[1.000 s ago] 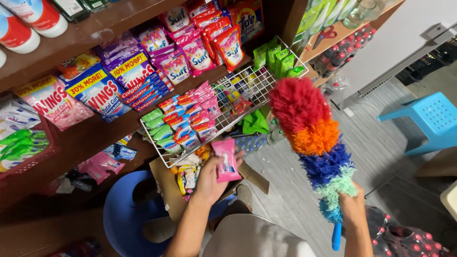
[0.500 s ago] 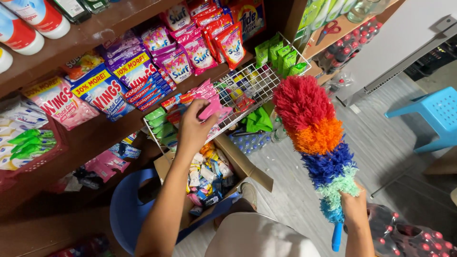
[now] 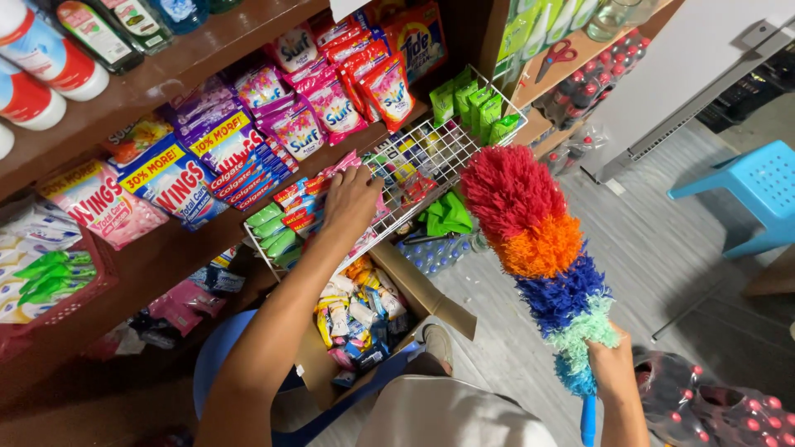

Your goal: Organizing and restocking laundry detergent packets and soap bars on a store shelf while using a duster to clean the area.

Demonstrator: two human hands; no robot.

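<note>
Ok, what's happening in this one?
A person stands at stocked shop shelves. Their left hand reaches into a white wire basket and rests on the pink sachets packed there. Their right hand grips the handle of a multicoloured feather duster, held upright and away from the shelves. Below the basket, an open cardboard box full of small packets sits on a blue stool.

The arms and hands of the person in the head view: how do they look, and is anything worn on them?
Both arms are bare as far as the view shows: no sleeves, gloves, watch or bracelet. No ring is visible on the left hand or the right hand. The left forearm is long and slim and shows in full up to the elbow. Only the wrist and a short part of the right forearm are in view.
</note>
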